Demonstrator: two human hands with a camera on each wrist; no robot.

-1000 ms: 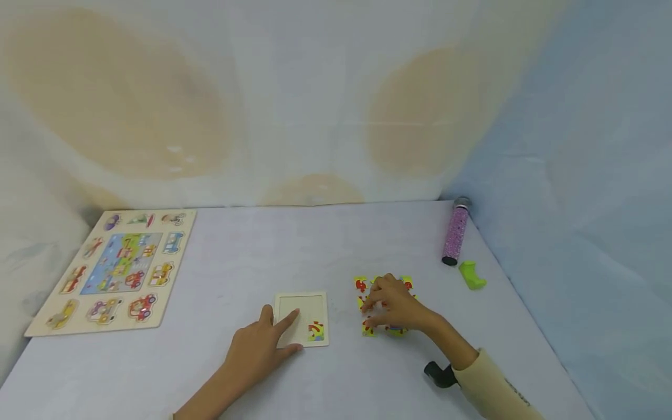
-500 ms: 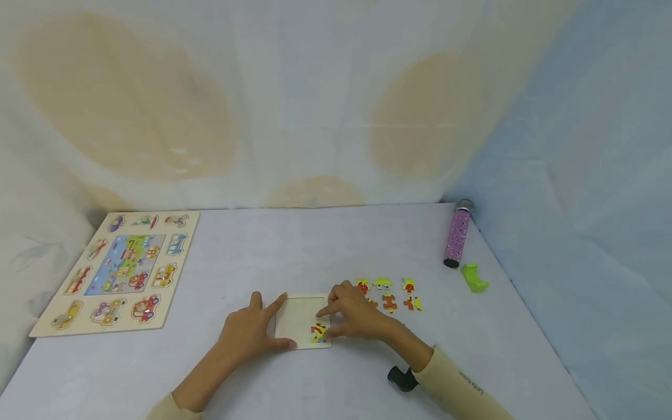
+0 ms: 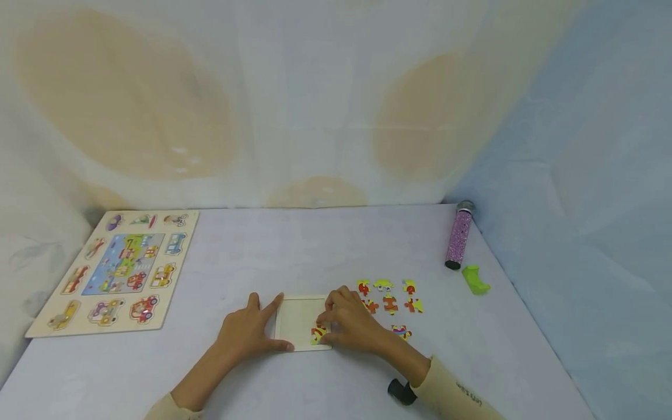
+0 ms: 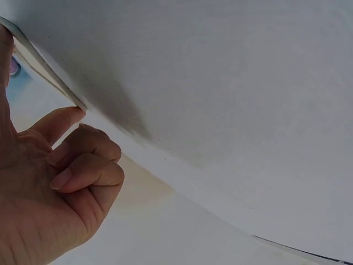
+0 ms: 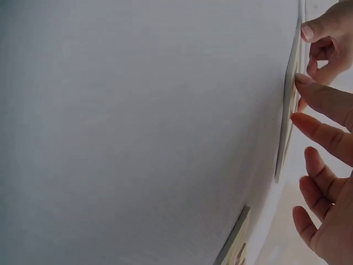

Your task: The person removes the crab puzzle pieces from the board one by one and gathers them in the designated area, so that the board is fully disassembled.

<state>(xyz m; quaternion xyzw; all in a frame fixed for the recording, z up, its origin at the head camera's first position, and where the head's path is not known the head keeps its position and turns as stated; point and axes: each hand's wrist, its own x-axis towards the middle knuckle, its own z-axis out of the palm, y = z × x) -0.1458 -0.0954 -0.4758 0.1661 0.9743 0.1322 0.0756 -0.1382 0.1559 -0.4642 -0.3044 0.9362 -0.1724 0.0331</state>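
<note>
A small square wooden puzzle tray (image 3: pixel 296 318) lies flat in front of me. My left hand (image 3: pixel 244 332) holds its left side, forefinger at the upper corner and thumb at the lower edge; the left wrist view shows the other fingers folded in. One yellow and red jigsaw piece (image 3: pixel 317 335) lies in the tray's lower right corner. Over that corner is my right hand (image 3: pixel 354 321), its thumb and forefinger touching there, spaced apart in the right wrist view. Several loose jigsaw pieces (image 3: pixel 390 303) lie right of the tray; the right hand may hide another.
A large wooden vehicle puzzle board (image 3: pixel 173 256) lies at the far left. At the right are a glittery purple microphone-like cylinder (image 3: pixel 459 238) and a lime green curved block (image 3: pixel 475 280). A black object (image 3: pixel 402 392) sits beside the right sleeve. Cloth walls bound the table.
My right hand has moved left from the loose pieces to the tray's lower right corner. My left forefinger has drawn back from inside the tray to its upper left corner.
</note>
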